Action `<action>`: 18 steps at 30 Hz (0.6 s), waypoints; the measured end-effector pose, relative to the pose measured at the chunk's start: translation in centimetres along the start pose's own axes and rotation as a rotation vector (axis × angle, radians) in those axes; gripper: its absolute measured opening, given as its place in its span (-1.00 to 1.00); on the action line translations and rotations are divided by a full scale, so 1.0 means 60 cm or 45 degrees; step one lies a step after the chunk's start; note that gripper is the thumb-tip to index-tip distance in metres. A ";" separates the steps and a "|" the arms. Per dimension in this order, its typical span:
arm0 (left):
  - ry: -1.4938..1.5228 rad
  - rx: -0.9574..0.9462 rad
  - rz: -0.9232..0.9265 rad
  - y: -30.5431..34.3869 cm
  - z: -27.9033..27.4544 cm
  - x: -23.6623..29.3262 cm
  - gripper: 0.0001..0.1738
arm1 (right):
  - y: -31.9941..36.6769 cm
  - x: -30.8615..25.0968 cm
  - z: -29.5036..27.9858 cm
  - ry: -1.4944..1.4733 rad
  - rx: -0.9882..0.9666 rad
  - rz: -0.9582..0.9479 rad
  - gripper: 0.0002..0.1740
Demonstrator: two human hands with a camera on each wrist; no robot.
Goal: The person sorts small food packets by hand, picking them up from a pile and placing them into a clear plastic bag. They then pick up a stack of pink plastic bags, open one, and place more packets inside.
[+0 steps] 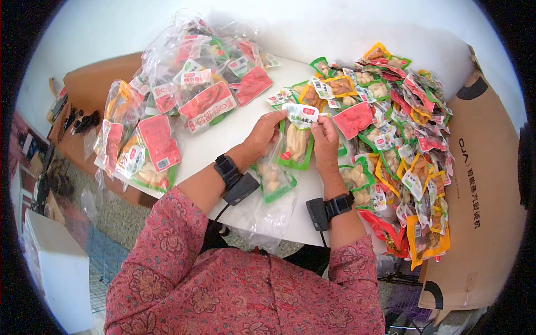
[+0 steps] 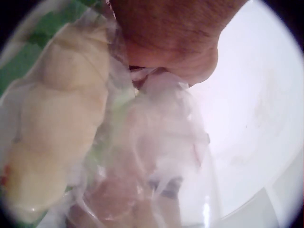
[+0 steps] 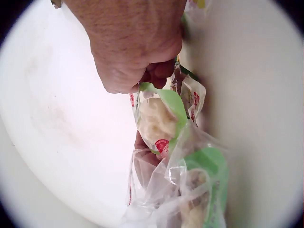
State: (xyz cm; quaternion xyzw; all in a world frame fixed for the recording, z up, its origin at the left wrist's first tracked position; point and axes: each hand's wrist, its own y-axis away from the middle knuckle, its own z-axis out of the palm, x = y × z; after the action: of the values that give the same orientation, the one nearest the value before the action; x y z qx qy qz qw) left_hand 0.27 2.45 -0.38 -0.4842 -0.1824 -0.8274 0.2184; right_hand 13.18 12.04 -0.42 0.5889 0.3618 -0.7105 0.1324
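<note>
Both hands hold up a green-edged food packet (image 1: 296, 142) with a white label and pale pieces inside, above the white table. My right hand (image 1: 326, 146) pinches its upper right corner between thumb and fingers, also seen from the right hand (image 3: 130, 47) up close. At the packet's upper left is my left hand (image 1: 262, 134), which grips a clear plastic bag (image 2: 166, 123) bunched under its palm. Below hangs the bag's loose part (image 1: 271, 215), around a second green-edged packet (image 1: 277, 183). The left fingertips are partly hidden.
A large heap of loose food packets (image 1: 385, 139) covers the table's right side. Filled clear bags (image 1: 204, 84) stand at the back left, with another filled bag (image 1: 139, 145) nearer. A cardboard box (image 1: 477, 195) borders the right, and a white box (image 1: 58, 268) stands lower left.
</note>
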 end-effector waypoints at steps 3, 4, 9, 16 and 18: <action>-0.055 0.046 0.013 0.006 0.003 0.006 -0.76 | 0.000 -0.001 -0.001 -0.004 -0.003 -0.002 -0.82; -0.081 0.071 0.023 0.007 0.004 0.006 -0.76 | 0.000 0.001 -0.001 -0.005 -0.008 -0.001 -0.82; 0.005 0.066 -0.023 0.006 0.003 0.006 -0.75 | -0.001 0.001 0.002 -0.063 0.038 -0.035 -0.83; 0.189 -0.030 -0.019 -0.022 -0.015 -0.022 -0.77 | 0.000 -0.005 -0.001 -0.091 0.020 -0.004 -0.85; 0.248 -0.041 -0.028 -0.033 -0.021 -0.029 -0.77 | 0.000 -0.005 -0.004 -0.124 -0.071 0.094 -0.85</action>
State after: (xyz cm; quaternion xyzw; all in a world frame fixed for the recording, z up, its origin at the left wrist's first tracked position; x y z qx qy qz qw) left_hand -0.97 3.78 -2.69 -0.4029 -0.1524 -0.8757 0.2181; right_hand 13.44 12.13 -0.17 0.5627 0.3527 -0.7225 0.1925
